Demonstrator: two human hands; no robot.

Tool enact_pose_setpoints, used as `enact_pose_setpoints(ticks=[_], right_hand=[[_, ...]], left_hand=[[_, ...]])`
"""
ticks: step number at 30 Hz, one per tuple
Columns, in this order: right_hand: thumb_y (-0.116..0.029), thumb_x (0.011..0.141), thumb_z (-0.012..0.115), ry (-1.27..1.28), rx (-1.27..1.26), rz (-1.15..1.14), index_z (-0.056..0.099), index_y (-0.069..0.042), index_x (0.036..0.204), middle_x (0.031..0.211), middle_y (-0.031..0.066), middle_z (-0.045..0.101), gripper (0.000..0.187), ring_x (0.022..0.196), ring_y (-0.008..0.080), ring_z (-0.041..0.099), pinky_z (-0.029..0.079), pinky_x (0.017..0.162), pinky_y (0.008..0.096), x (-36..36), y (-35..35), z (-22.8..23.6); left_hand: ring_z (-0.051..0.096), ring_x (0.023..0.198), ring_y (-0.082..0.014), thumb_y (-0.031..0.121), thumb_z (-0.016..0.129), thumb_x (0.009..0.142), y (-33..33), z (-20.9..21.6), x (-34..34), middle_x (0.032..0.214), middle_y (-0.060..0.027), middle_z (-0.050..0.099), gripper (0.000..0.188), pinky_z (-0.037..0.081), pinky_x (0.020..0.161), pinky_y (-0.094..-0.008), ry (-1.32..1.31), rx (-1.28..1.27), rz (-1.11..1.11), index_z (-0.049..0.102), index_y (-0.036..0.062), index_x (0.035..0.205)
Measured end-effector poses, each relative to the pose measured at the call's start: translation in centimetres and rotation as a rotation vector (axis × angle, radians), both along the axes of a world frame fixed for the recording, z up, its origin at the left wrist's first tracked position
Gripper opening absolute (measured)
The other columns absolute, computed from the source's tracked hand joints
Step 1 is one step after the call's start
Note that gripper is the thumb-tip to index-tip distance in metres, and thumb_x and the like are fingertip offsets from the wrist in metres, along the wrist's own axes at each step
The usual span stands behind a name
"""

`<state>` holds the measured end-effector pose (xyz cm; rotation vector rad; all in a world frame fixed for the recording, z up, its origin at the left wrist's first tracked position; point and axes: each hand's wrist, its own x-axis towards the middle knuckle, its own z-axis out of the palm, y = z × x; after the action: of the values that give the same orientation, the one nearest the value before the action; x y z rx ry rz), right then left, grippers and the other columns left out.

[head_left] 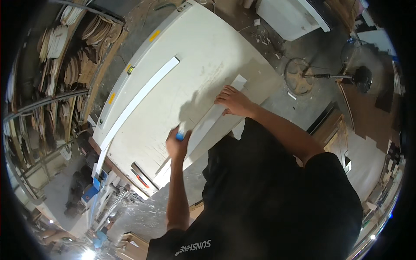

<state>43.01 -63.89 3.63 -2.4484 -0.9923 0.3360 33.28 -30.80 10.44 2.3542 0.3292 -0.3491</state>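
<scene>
My left hand is closed around a small blue and white object, mostly covered by the fingers, so its kind does not show. It is over the near side of a large white tabletop, beside a long white strip. The strip runs slantwise along the near edge, its far end past my right hand. That hand grips the strip from above, fingers over the far side and thumb on the near side. A second white strip lies farther left on the tabletop, apart from both hands.
Along the tabletop's left edge lies a long spirit level. A small dark-edged piece with a red tool is at the near left corner. Shelves of curved wooden pieces stand at left. A round stand base rests on the floor at right.
</scene>
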Motion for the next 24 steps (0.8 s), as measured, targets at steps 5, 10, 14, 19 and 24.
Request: enact_pose_setpoints(ticks=[5, 10, 14, 19, 24], right_hand=[[-0.036, 0.076, 0.09, -0.015, 0.07, -0.026, 0.07, -0.013, 0.13, 0.133, 0.0063, 0.071, 0.061, 0.136, 0.0293, 0.059, 0.036, 0.128, 0.0505, 0.0, 0.2, -0.7], [-0.038, 0.079, 0.088, 0.052, 0.087, -0.044, 0.067, -0.009, 0.134, 0.137, 0.0123, 0.069, 0.065, 0.137, 0.0341, 0.06, 0.044, 0.121, 0.0506, -0.4, -0.2, -2.2], [-0.04, 0.08, 0.087, 0.006, 0.145, -0.065, 0.065, -0.009, 0.138, 0.144, 0.0112, 0.067, 0.07, 0.14, 0.0343, 0.059, 0.046, 0.119, 0.0519, -0.7, -0.4, -3.4], [-0.047, 0.079, 0.087, -0.127, 0.156, -0.091, 0.065, -0.013, 0.136, 0.149, 0.0034, 0.064, 0.07, 0.147, 0.0285, 0.051, 0.038, 0.124, 0.0525, -1.3, 0.1, -4.3], [-0.049, 0.077, 0.084, -0.106, 0.164, -0.125, 0.067, -0.015, 0.122, 0.132, -0.0042, 0.067, 0.059, 0.139, 0.0202, 0.056, 0.038, 0.122, 0.0451, -1.5, 0.5, -4.2]], left_hand=[[0.074, 0.112, -0.0395, 0.04, 0.086, 0.087, -15.1, 0.6, 12.9, 0.124, -0.0163, 0.077, 0.061, 0.059, 0.096, -0.0483, -0.149, 0.078, -0.403, 0.072, 0.0127, 0.139], [0.076, 0.112, -0.0332, 0.047, 0.085, 0.087, -23.3, -1.5, 18.0, 0.126, -0.0117, 0.077, 0.068, 0.06, 0.094, -0.0483, 0.09, 0.248, -0.646, 0.068, 0.0159, 0.145], [0.076, 0.109, -0.0355, 0.045, 0.086, 0.087, -24.7, -1.9, 18.3, 0.121, -0.0121, 0.079, 0.067, 0.06, 0.093, -0.0461, 0.213, 0.263, -0.658, 0.068, 0.0179, 0.146], [0.077, 0.107, -0.0344, 0.048, 0.081, 0.091, -23.8, -3.0, 19.4, 0.119, -0.0114, 0.079, 0.058, 0.06, 0.091, -0.0456, 0.043, 0.277, -0.903, 0.071, 0.0223, 0.142], [0.077, 0.107, -0.0332, 0.053, 0.077, 0.093, -24.5, -2.5, 21.4, 0.118, -0.0109, 0.079, 0.059, 0.061, 0.091, -0.0456, 0.069, 0.34, -1.158, 0.071, 0.0174, 0.139]])
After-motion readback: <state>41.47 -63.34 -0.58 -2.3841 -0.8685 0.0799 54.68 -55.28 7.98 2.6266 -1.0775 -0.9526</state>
